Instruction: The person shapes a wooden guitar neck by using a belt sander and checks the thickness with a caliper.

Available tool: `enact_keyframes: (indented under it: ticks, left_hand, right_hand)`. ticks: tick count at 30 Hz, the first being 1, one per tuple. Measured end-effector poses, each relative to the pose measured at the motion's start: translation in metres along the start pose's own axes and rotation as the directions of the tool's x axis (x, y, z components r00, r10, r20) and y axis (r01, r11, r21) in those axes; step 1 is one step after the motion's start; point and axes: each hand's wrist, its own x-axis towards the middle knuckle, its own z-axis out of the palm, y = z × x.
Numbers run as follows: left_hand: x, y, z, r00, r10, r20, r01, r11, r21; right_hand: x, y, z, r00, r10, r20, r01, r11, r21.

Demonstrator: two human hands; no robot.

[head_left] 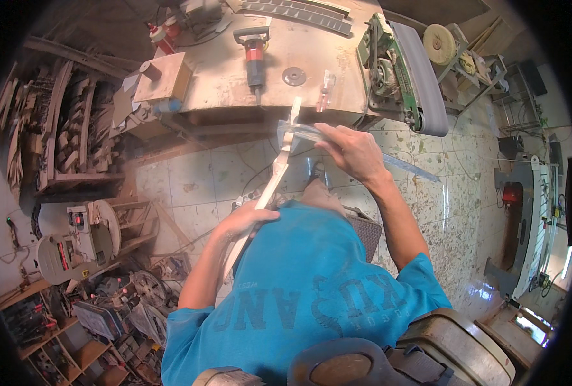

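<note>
My left hand is closed round a long, pale, shaped piece of wood, which slants up from my lap toward the workbench edge and has stepped notches near its top. My right hand grips a long, flat, greyish strip-like tool, its near end lying across the notched upper part of the wood; I cannot make out exactly what it is. On the bench are a red-and-black power tool, a grey disc and a small red-handled item.
A green belt sander stands at the bench's right, a wooden box at its left. Wood offcuts fill a rack on the left, with a machine below. Another machine stands far right on the tiled floor.
</note>
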Motion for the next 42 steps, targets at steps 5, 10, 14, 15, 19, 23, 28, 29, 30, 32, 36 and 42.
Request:
enact_keyframes:
  ticks: [5,10,14,15,19,23,28,29,30,32,36,42]
  left_hand:
    - [0.005,-0.001,-0.001,1.000,-0.017,0.004,0.017,1.000,0.006]
    - [0.007,0.003,0.001,0.999,-0.033,0.023,0.033,0.999,0.002]
    - [0.010,0.003,0.001,0.998,-0.057,0.040,0.057,0.998,-0.001]
    - [0.011,0.003,0.001,0.997,-0.064,0.039,0.064,0.998,-0.003]
    - [0.010,0.009,0.004,0.996,-0.080,0.027,0.079,0.997,0.010]
    - [0.009,0.010,0.005,0.993,-0.116,0.031,0.116,0.993,0.003]
    - [0.009,0.014,0.007,0.991,-0.129,0.026,0.129,0.992,0.018]
    - [0.009,0.013,0.007,0.991,-0.134,0.020,0.134,0.991,0.028]
    - [0.011,0.012,0.008,0.990,-0.139,0.015,0.138,0.990,0.036]
    - [0.009,0.016,0.011,0.988,-0.151,0.010,0.150,0.988,0.045]
    - [0.008,0.016,0.010,0.986,-0.167,0.025,0.165,0.985,0.057]
    - [0.011,0.010,0.010,0.985,-0.173,-0.008,0.173,0.983,0.053]
  right_hand:
    - [0.000,0.005,0.000,1.000,0.017,-0.012,-0.017,1.000,0.003]
    - [0.000,0.011,-0.001,0.997,0.061,0.039,-0.059,0.997,-0.040]
    - [0.001,0.015,-0.001,0.999,0.049,0.021,-0.048,0.999,-0.021]
    - [0.002,0.017,0.002,0.998,0.057,0.034,-0.056,0.998,-0.016]
    - [-0.001,0.030,0.010,0.995,0.077,0.069,-0.078,0.997,0.011]
    - [-0.004,0.035,0.016,0.989,0.116,0.094,-0.125,0.987,0.097]
    - [-0.009,0.041,0.020,0.983,0.149,0.110,-0.164,0.975,0.147]
    - [-0.009,0.043,0.022,0.981,0.151,0.125,-0.170,0.972,0.164]
    - [-0.009,0.045,0.024,0.978,0.151,0.141,-0.175,0.968,0.179]
    - [-0.012,0.049,0.029,0.983,0.141,0.121,-0.164,0.963,0.215]
    - [-0.014,0.053,0.033,0.990,0.114,0.083,-0.131,0.961,0.245]
    - [-0.014,0.053,0.033,0.993,0.095,0.074,-0.109,0.968,0.227]
